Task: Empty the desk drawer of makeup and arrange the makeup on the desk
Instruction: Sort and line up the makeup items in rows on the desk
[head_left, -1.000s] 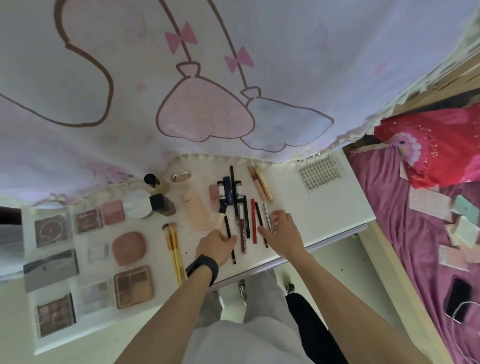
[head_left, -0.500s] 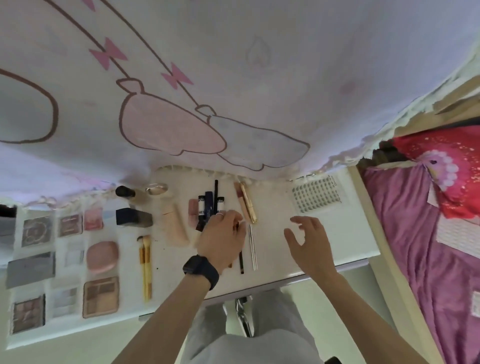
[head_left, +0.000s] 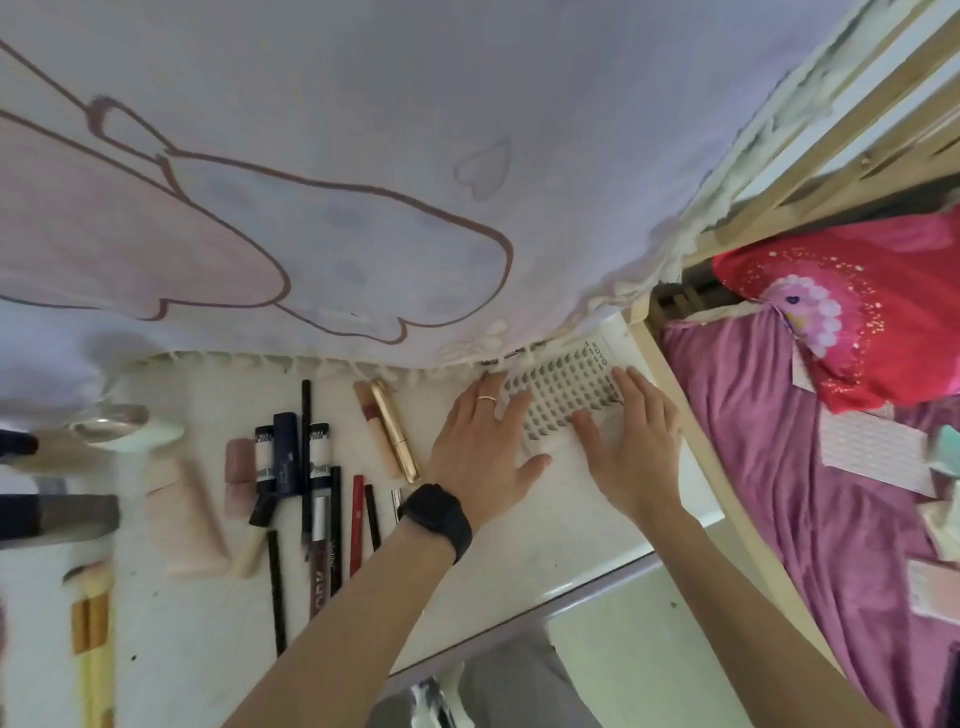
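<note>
A flat white false-lash tray (head_left: 563, 387) lies at the far right of the white desk (head_left: 519, 551). My left hand (head_left: 483, 447), with a ring and a black watch, lies flat on its left edge with straight fingers. Flat on the tray's right side rests my right hand (head_left: 631, 441). Left of my hands, a row of pencils, mascaras (head_left: 291, 457) and lip tubes lies in parallel, with a gold tube (head_left: 397, 434) closest to my left hand. The drawer is out of sight.
A white cloth with a pink cartoon print (head_left: 311, 208) hangs over the back of the desk. A pale tube (head_left: 182, 514), a dark bottle (head_left: 57, 514) and yellow brushes (head_left: 91, 639) lie at the left. A bed with purple bedding (head_left: 810, 493) and a red pillow (head_left: 857, 317) adjoins the desk's right side.
Both hands left the row of pencils and moved right and back onto the lash tray. The view swung right and closer, so the palettes at the left dropped out of sight.
</note>
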